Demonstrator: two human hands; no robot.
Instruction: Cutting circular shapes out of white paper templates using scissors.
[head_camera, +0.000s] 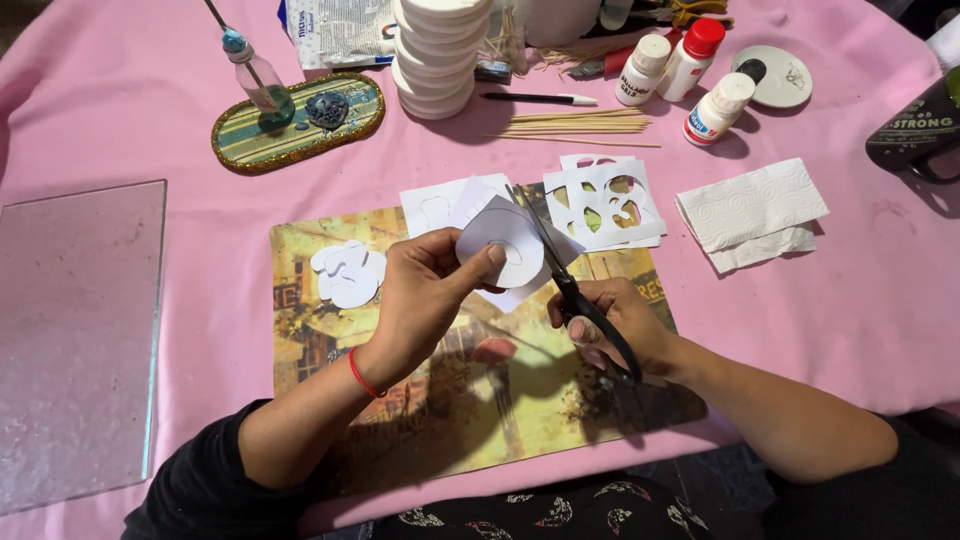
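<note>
Scissors (575, 290) gripped in right hand (610, 325), blades up and open into white paper cutout (505, 245). Left hand (425, 295) pinches the cutout, thumb on top, wrist bent, forearm angled in. Both held above printed placemat (440, 400) on pink surface (860, 300); cut shapes (348, 272) lie just left.

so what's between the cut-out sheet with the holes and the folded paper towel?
Head view: nothing. Between the cut-out sheet and the paper towel only bare pink tablecloth shows. The wooden skewers lie farther back, outside that gap.
</note>
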